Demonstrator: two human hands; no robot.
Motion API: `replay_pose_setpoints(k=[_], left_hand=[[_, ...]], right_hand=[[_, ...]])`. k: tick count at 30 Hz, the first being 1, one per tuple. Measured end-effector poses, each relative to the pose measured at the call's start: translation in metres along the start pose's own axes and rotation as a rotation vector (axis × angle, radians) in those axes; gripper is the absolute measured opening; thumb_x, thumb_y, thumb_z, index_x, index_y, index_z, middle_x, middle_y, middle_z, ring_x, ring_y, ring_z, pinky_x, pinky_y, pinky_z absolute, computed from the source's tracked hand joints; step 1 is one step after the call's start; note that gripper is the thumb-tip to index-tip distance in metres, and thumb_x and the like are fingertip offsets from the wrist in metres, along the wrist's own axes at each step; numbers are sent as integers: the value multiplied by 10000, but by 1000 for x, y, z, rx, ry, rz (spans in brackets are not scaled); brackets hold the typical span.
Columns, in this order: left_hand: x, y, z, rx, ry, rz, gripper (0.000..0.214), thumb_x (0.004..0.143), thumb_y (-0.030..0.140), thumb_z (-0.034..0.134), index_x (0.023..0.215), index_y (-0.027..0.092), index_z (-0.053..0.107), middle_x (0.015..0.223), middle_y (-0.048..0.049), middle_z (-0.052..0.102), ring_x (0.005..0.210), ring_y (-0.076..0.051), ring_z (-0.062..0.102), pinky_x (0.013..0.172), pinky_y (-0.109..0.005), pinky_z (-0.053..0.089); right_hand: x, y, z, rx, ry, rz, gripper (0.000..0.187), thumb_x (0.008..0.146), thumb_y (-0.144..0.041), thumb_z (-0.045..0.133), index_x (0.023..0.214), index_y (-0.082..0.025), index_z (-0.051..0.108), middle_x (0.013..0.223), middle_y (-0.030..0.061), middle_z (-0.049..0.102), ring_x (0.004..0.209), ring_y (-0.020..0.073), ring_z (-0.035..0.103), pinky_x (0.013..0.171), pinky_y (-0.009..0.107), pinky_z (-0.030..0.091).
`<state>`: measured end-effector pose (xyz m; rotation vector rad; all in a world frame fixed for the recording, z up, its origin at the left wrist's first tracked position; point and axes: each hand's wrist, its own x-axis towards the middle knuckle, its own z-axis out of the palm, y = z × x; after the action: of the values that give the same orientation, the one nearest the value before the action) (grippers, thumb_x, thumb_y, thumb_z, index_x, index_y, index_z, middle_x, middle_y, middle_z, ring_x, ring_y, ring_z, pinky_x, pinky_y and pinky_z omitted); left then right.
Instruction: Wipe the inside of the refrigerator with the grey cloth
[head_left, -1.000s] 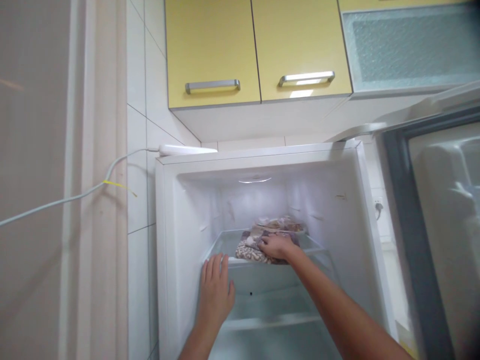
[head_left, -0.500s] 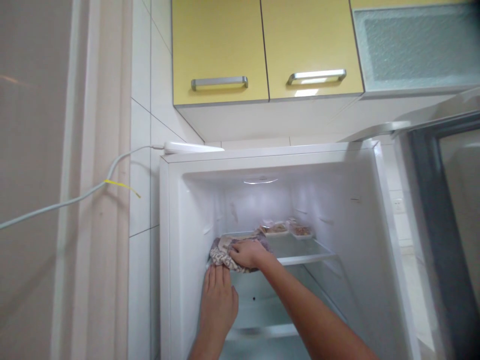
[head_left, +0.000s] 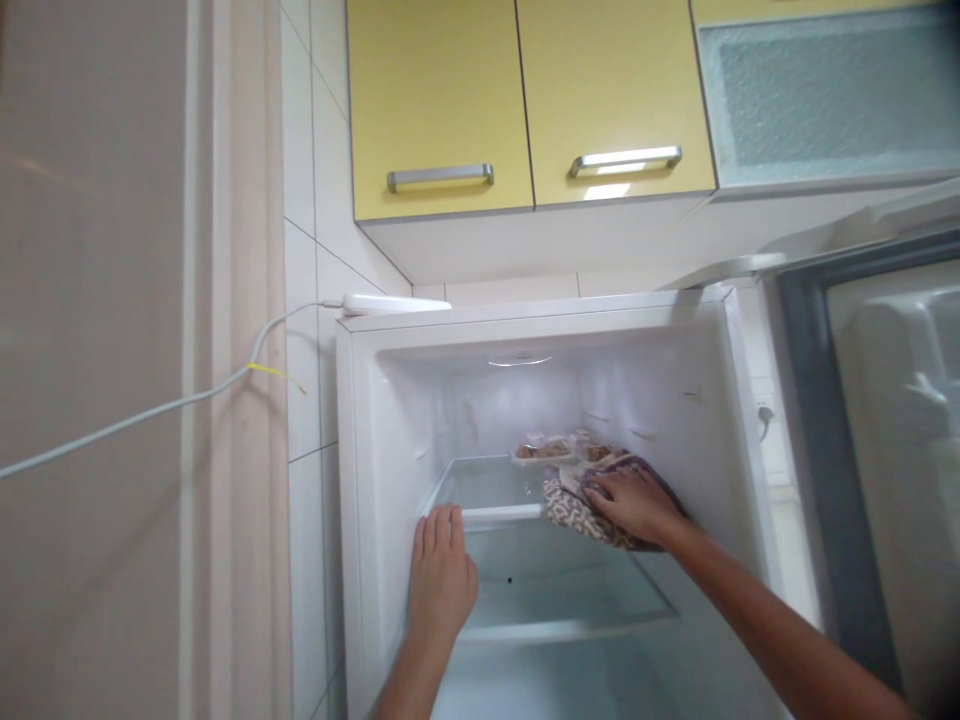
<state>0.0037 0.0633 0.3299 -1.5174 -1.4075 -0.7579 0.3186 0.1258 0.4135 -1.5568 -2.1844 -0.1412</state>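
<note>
Yellow cupboards (head_left: 439, 100) above the fridge (head_left: 544, 315) — your right hand (head_left: 635, 502) covers a cloth (head_left: 571, 510), finger grip unclear, your left hand (head_left: 444, 575) uncurled by the shelf (head_left: 487, 485).

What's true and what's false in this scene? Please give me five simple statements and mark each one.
1. The right hand is on a patterned cloth. True.
2. The left hand is on that cloth too. False: it is apart from it, at the left end of the upper shelf.
3. Food packages sit toward the back of that shelf. True.
4. The fridge door is closed. False: it stands open.
5. The cupboard doors above are yellow. True.
</note>
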Motion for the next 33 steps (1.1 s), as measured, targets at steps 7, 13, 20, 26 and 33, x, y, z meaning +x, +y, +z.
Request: replay_pose_setpoints(k=[7, 13, 20, 26, 33], left_hand=[[1, -2, -2, -2, -20, 8, 573, 802, 82, 535, 1375, 58, 525, 1368, -174, 611, 1315, -333, 545, 1173, -529, 434], [3, 2, -1, -2, -34, -27, 561, 811, 90, 532, 1370, 41, 541, 1375, -188, 616, 1327, -347, 533, 1188, -546, 405], [5, 6, -5, -28, -55, -52, 570, 802, 103, 537, 1368, 35, 535, 1388, -196, 611, 1339, -355, 516, 1193, -573, 380], [3, 1, 1, -19, -22, -16, 584, 805, 107, 534, 1385, 54, 494, 1388, -198, 606, 1339, -343, 514, 1179, -564, 397], [2, -5, 5, -27, 2, 52, 602, 829, 137, 534, 1417, 55, 436, 1398, -213, 585, 1338, -354, 511, 1167, -578, 411]], right_hand=[[-6, 2, 0, 19, -28, 5, 642, 945, -626, 335, 1387, -250, 610, 1497, 96, 578, 1417, 362, 470, 1191, 584, 274], [-8, 10, -1, 39, -90, -82, 882, 779, -709, 587, 1516, -243, 458, 1610, 128, 429, 1482, 401, 361, 1213, 622, 214], [-6, 2, -1, 20, -108, -50, 762, 828, -594, 546, 1499, -238, 484, 1605, 131, 436, 1486, 401, 354, 1213, 635, 178], [6, -5, -6, 63, -174, -74, 670, 859, -558, 493, 1445, -240, 556, 1596, 116, 451, 1482, 388, 376, 1206, 622, 231], [29, -48, 4, 112, -260, -168, 654, 879, -554, 467, 1463, -269, 529, 1604, 96, 445, 1508, 383, 334, 1208, 669, 210]])
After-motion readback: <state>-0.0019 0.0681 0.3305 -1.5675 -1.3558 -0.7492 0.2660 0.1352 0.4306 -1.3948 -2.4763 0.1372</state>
